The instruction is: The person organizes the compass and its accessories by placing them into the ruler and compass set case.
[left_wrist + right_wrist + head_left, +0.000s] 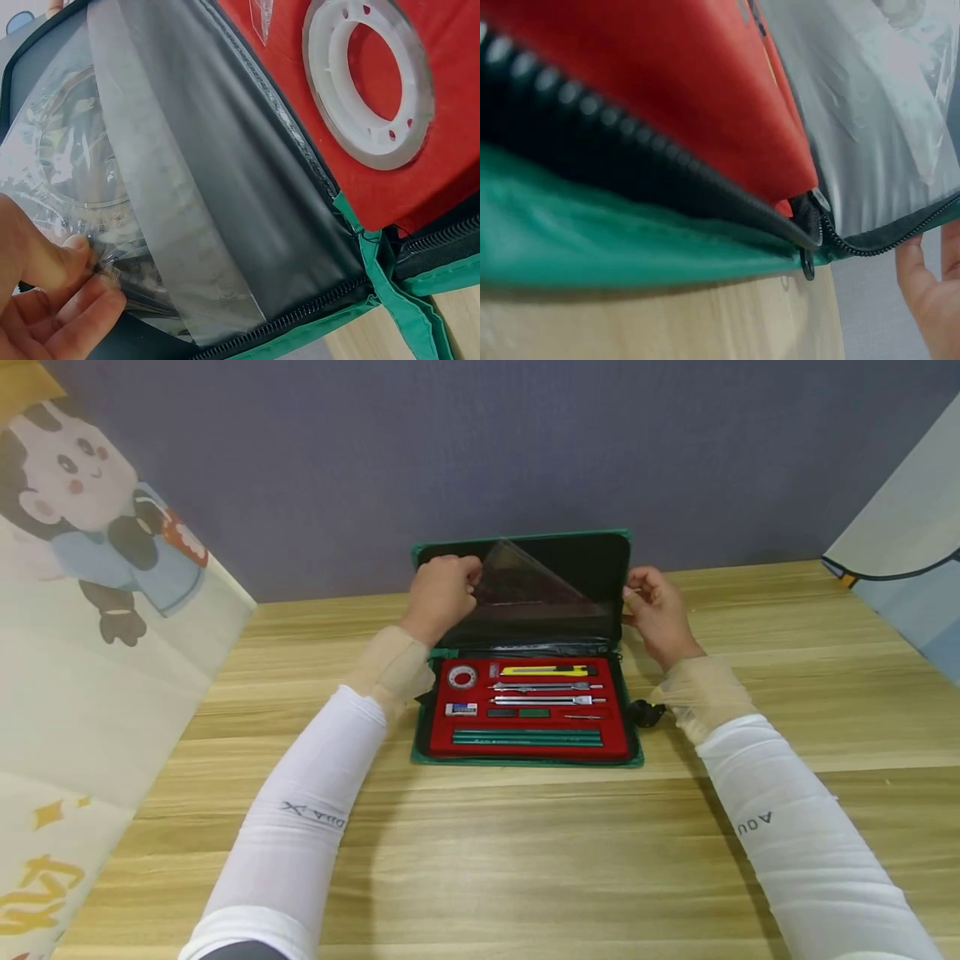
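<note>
A green zippered drawing-instrument case lies unfolded, its lid standing up at the back. My left hand is at the lid's upper left, pinching clear plastic between thumb and fingers. In the head view a transparent triangle shows against the black lid lining. Through the plastic, the left wrist view shows a round outline and a straight clear strip. My right hand grips the lid's right edge, with fingertips just beside the zipper in the right wrist view.
The red tray holds a white ring, a yellow utility knife, two compasses, an eraser and green pencils. A grey panel stands behind the wooden table. A black object lies right of the case.
</note>
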`<state>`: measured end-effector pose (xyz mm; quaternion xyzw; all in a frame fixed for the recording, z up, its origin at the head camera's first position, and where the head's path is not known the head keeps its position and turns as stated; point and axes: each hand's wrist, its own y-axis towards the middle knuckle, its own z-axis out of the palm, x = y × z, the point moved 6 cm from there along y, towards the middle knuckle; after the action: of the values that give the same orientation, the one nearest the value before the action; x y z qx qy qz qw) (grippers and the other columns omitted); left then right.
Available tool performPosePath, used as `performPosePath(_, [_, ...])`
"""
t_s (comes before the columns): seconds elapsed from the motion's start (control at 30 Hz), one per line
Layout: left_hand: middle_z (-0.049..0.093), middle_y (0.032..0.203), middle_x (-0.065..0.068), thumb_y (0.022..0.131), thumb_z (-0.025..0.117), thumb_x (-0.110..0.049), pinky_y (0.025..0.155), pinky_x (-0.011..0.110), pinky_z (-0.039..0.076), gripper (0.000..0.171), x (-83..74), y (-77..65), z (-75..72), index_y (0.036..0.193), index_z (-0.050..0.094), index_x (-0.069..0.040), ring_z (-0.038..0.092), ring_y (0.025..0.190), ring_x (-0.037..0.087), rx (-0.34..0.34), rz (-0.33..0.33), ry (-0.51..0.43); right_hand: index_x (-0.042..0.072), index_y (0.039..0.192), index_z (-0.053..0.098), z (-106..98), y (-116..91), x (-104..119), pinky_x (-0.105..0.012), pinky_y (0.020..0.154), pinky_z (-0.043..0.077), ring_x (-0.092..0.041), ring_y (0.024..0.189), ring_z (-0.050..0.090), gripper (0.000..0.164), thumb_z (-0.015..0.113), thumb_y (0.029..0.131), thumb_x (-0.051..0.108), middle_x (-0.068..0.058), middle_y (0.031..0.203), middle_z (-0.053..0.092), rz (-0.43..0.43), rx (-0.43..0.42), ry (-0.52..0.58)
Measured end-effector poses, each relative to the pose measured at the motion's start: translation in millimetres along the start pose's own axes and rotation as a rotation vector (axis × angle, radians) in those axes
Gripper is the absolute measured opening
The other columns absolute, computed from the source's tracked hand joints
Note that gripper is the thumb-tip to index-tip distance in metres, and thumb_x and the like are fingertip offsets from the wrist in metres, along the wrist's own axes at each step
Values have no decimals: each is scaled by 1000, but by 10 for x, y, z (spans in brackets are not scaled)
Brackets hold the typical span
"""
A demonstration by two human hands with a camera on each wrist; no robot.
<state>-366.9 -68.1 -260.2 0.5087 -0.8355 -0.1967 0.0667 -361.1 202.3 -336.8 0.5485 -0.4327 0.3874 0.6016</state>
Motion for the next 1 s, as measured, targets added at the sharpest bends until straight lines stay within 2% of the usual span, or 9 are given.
performPosePath(0.17, [60,83,4,79,50,-1,69,37,47,16,-14,17,24,86,60,-11,54,75,21,30,17,-7,12,93,51,-3,-12,9,-23,55,46,-14,80,45,15,44,92,-1,-2,89,47,-7,2,-11])
performPosePath(0.4, [61,82,2,81,52,0,70,36,46,14,-46,36,68,82,59,-12,54,74,19,62,33,-18,12,93,51,-3,-17,16,-24,55,45,-13,79,44,14,44,92,-1,-1,89,47,-6,6,2])
performPosePath(0.8, [59,79,1,83,56,-6,69,33,45,8,-104,8,220,81,59,-13,51,70,17,114,-13,-51,12,93,51,-9,-58,24,-23,55,46,-12,79,44,14,44,92,-1,-2,89,45,-12,-3,1])
performPosePath(0.9, [60,80,1,82,57,-7,70,33,45,6,-120,12,222,82,61,-13,52,69,17,117,3,-50,12,93,51,-20,-62,22,-23,56,46,-13,80,44,14,44,92,0,-2,90,45,-7,-4,-1])
performPosePath(1.0, [62,82,3,82,58,-9,69,33,47,5,-149,18,232,86,60,-11,54,70,18,153,32,-25,12,94,51,-38,-65,24,-23,57,46,-13,81,44,13,45,92,0,-2,90,46,0,-3,-2])
